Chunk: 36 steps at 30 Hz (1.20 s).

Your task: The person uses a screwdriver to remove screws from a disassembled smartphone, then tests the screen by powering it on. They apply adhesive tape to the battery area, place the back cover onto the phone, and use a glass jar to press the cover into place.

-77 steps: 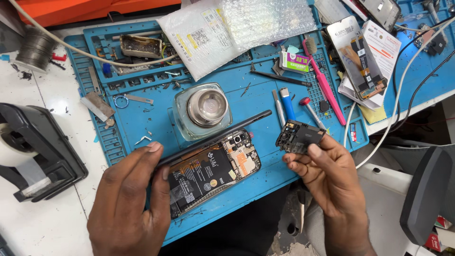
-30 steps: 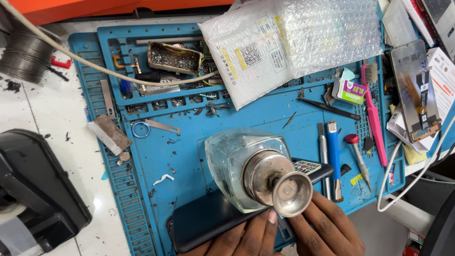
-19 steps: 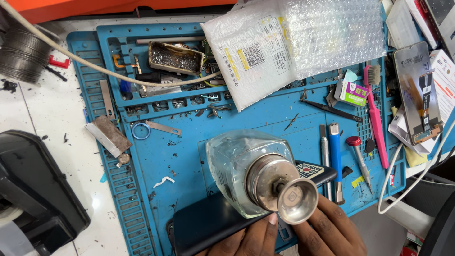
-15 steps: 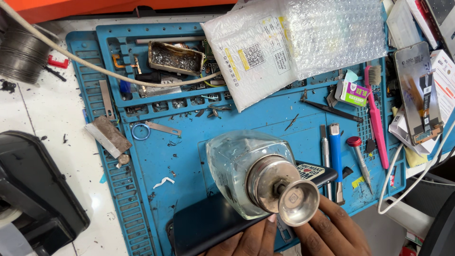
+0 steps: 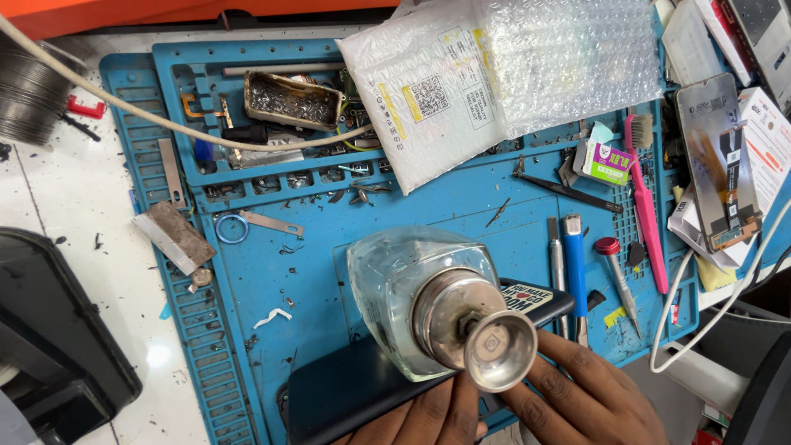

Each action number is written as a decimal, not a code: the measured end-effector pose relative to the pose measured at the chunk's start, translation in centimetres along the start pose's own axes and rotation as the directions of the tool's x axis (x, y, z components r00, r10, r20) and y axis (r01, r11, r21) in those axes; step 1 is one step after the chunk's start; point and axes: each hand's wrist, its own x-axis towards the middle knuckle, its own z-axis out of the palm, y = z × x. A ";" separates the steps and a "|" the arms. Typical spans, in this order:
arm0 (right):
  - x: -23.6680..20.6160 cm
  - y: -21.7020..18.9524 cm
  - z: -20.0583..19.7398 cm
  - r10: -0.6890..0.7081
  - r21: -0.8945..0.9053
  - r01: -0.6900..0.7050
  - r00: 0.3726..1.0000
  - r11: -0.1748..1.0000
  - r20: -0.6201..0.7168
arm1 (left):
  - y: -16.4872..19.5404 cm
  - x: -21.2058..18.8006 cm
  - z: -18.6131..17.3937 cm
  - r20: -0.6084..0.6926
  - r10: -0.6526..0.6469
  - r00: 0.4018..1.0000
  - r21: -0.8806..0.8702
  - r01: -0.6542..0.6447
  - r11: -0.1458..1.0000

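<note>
A black phone lies back side up along the near edge of the blue work mat. My left hand rests its fingers on the phone's dark back at the bottom of the view. My right hand touches the phone's right end, fingers spread under it. A clear glass dispenser bottle with a metal pump cup stands just behind the phone and hides its middle. Most of both hands is cut off by the frame edge.
A bubble-wrap mailer, a solder-stained metal tin and a white cable lie at the back. A blue tool, a pink brush and a red-capped screwdriver lie on the right. A phone screen rests far right, a black device far left.
Earlier the phone lay open side up and my right hand held a small black part. Now the phone is back side up with both hands on it. The last second shows almost no motion.
</note>
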 end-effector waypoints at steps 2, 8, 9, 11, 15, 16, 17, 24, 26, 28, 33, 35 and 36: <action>0.3 0.6 -0.2 -0.046 0.022 0.046 0.999 0.999 -0.001 | 0.0 0.0 0.0 -0.003 0.013 1.000 0.025 -0.013 1.000; 0.8 0.4 0.3 -0.048 0.051 0.052 0.996 0.997 -0.080 | 0.2 -0.4 0.3 -0.009 0.035 0.999 0.067 -0.035 0.997; 0.8 0.2 0.6 -0.032 0.050 0.037 0.996 0.998 -0.087 | 0.2 -0.4 0.3 -0.012 0.039 0.999 0.074 -0.038 0.997; 0.7 0.0 1.2 0.001 0.049 0.004 0.995 0.999 -0.099 | 0.2 -0.5 0.4 -0.010 0.047 0.999 0.090 -0.045 0.995; 0.6 0.1 1.7 -0.021 0.055 0.028 0.992 0.998 -0.124 | 0.1 -0.5 0.4 -0.002 0.060 0.998 0.118 -0.059 0.991; 0.6 0.2 1.7 -0.035 0.056 0.042 0.991 0.998 -0.131 | 0.0 -0.5 0.4 -0.001 0.069 0.998 0.125 -0.068 0.990; 0.6 0.3 1.8 -0.048 0.057 0.057 0.989 0.997 -0.139 | 0.0 -0.4 0.3 -0.002 0.068 0.998 0.128 -0.067 0.989; 1.0 0.5 1.8 -0.112 0.016 0.116 0.982 0.993 -0.155 | 0.2 0.2 -0.4 0.008 0.093 0.996 0.154 -0.093 0.984; 1.1 0.5 1.8 -0.092 0.038 0.100 0.980 0.994 -0.177 | 0.0 0.3 -0.5 0.010 0.096 0.995 0.161 -0.097 0.982; 1.3 0.5 1.6 -0.105 0.052 0.117 0.978 0.992 -0.181 | -0.3 0.3 -0.5 0.008 0.099 0.995 0.169 -0.099 0.981; 2.1 1.0 1.3 -0.164 0.065 0.183 0.959 0.981 -0.232 | -0.2 0.0 -0.6 0.007 0.114 0.993 0.205 -0.113 0.972; 2.3 0.9 1.2 -0.156 0.083 0.179 0.962 0.980 -0.223 | -0.4 0.0 -0.8 0.010 0.127 0.992 0.231 -0.126 0.965; 2.3 0.8 1.2 -0.156 0.095 0.180 0.964 0.979 -0.216 | -0.5 -0.1 -1.0 0.009 0.133 0.991 0.244 -0.131 0.961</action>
